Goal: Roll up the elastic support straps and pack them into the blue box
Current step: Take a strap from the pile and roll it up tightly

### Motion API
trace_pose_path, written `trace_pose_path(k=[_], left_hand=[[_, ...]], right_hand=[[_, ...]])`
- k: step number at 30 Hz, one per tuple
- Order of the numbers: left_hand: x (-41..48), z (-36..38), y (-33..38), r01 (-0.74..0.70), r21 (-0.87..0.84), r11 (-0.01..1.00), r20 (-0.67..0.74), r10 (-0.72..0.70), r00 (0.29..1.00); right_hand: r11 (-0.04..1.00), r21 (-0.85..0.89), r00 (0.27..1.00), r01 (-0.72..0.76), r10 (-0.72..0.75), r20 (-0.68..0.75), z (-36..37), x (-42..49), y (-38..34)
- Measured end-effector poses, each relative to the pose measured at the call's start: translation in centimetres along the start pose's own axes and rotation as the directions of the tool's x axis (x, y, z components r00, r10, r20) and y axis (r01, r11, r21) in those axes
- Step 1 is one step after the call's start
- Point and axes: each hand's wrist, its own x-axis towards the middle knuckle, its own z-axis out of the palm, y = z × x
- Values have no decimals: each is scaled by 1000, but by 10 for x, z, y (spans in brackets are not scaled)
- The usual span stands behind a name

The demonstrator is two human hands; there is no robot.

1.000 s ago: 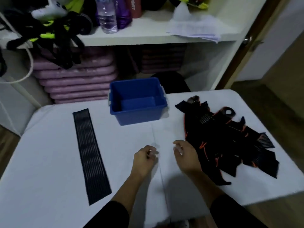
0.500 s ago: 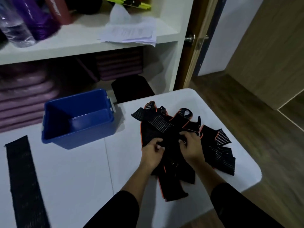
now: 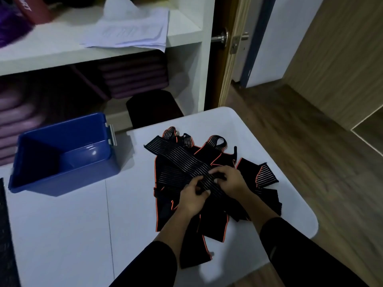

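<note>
Table: white and rounded at the corners; it carries everything noted below.

Box: blue, open-topped, standing on the table. No roll shows in the part of its inside that is in view, so packing is judged not yet begun.

Pile: black straps with orange edging, heaped loose on the table to the right of the box and apart from it.

Lone strip: dark and flat, to the left of the box and nearer the person, cut off by the frame edge.

Strap: ribbed with pale lines, lying slantwise across the top of the pile. Its far end points toward the box and its near end is in the hands.

Left hand: right of the box, over the pile, with fingers curled and pinching the strap's near end.

Right hand: beside the left hand and farther from the box, with fingers curled on the same end.

Step judged: starting the roll on the first strap from the pile. Whether a first turn is already made cannot be told.

Next move calls for tucking the end tight, then turning it over toward the box while keeping the edges level so the roll does not cone. The strap also needs to be drawn free of the pile beneath it.
</note>
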Motion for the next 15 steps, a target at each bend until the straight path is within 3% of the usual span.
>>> trace_pose_path(k=[7,15], left_hand=[[-4,7,4,24,-173,985,-12,-26,1000],[-13,-4,10,-61,-426,903,-148,-3,989]], right_hand=[[990,128,996,59,-50,-78,-5,-4,-11],[936,347,998,57,-52,-22,-7,-5,-27]])
